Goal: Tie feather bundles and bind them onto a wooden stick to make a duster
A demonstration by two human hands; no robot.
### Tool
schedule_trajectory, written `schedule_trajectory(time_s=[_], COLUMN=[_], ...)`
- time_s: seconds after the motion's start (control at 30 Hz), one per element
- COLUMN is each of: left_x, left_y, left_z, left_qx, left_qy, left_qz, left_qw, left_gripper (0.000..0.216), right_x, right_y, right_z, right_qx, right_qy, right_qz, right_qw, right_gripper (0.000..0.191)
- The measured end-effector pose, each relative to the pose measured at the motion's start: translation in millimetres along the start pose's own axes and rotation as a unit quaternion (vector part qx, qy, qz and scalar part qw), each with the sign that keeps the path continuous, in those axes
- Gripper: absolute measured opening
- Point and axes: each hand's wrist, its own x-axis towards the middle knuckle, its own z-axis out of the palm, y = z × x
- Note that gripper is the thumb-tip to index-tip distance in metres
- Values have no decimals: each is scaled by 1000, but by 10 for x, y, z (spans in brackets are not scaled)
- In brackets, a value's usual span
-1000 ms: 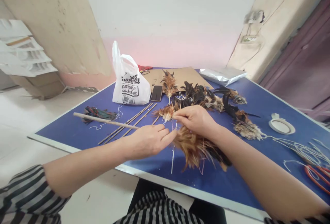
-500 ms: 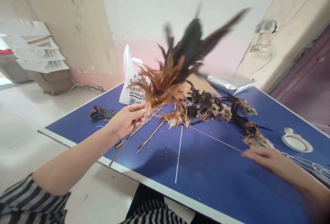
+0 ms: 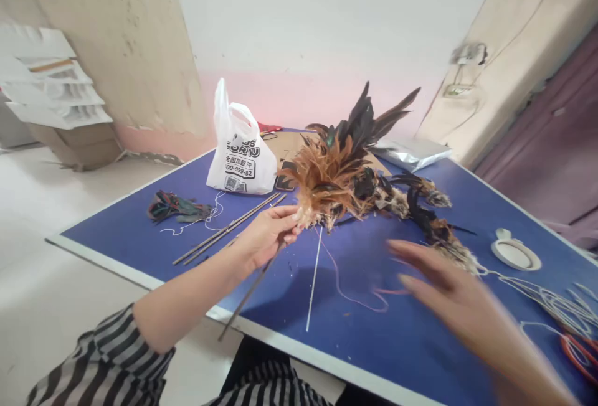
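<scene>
Now, from the head camera, I see my left hand (image 3: 264,238) up over the blue desk (image 3: 140,219). Its fingers (image 3: 290,214) pinch the bottom of a feather bunch (image 3: 334,172), right where the feathers are tied to a thin stick (image 3: 245,297). The stick slants down past the desk edge. The brown and black feathers fan up and away from me.

I think the bunch is very light and soft. The feather tips would bend or snap if squeezed, so the tied bottom and the stiff stick look like the best places to hold.

My right hand (image 3: 448,294) is blurry, its fingers spread flat and holding nothing, just above a loose pink thread (image 3: 355,297). More feathers (image 3: 420,207) lie behind it.
</scene>
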Motion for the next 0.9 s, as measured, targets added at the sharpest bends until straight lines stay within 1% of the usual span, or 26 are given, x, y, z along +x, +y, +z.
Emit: schedule_trajectory(time_s=[0.03, 0.07, 0.1, 0.13, 0.17, 0.23, 0.27, 0.33, 0.37, 0.43, 0.5, 0.57, 0.6, 0.67, 0.73, 0.77, 0.83, 0.9], left_x=[-16, -33, -50, -65, -78, -90, -89, -72, -58, -24, 4, 17, 17, 7, -9, -20, -51, -104], left_y=[-65, -126, -179, -226, -266, -329, -356, -405, -430, -485, -544, -605, -635, -692, -743, -765, -798, -806], left_z=[60, 106, 137, 154, 158, 135, 114, 68, 47, 20, 15, 27, 36, 56, 70, 74, 75, 77], left_qx=[-2, -2, -4, -7, -10, -14, -17, -26, -32, -45, -56, -67, -70, -69, -52, -37, 8, 81], left_qy=[-8, -15, -22, -27, -30, -29, -25, -8, 0, 13, 17, 15, 12, 6, 12, 20, 40, 48], left_qz=[-1, -1, 3, 11, 18, 28, 30, 24, 18, 3, -10, -17, -17, -11, 11, 26, 55, 82], left_qw=[1000, 1000, 1000, 1000, 999, 999, 999, 999, 999, 999, 998, 998, 997, 998, 999, 999, 998, 992], left_gripper=[19, 20, 21, 21, 20, 18, 18, 19, 20, 22, 23, 23, 23, 22, 22, 23, 25, 25], right_x=[98, 194, 279, 346, 391, 414, 401, 352, 325, 278, 237, 199, 180, 147, 125, 119, 111, 102], right_y=[-112, -218, -310, -379, -421, -424, -393, -304, -263, -219, -235, -292, -326, -389, -433, -448, -467, -481], right_z=[242, 478, 691, 868, 1003, 1146, 1166, 1146, 1124, 1085, 1072, 1084, 1096, 1127, 1157, 1169, 1185, 1182], right_qx=[61, 132, 211, 287, 343, 409, 417, 398, 377, 320, 246, 150, 104, 52, 75, 108, 181, 231], right_qy=[-61, -86, -101, -121, -142, -163, -165, -155, -149, -131, -86, -24, 3, 31, 17, 6, -3, 1], right_qz=[18, 23, 18, 17, 20, 56, 86, 141, 155, 142, 87, -2, -52, -144, -198, -204, -175, -117], right_qw=[996, 987, 972, 950, 928, 896, 890, 893, 901, 927, 962, 988, 993, 988, 977, 973, 968, 966], right_gripper=[45, 49, 50, 47, 44, 40, 39, 36, 33, 28, 24, 21, 19, 17, 17, 17, 16, 18])
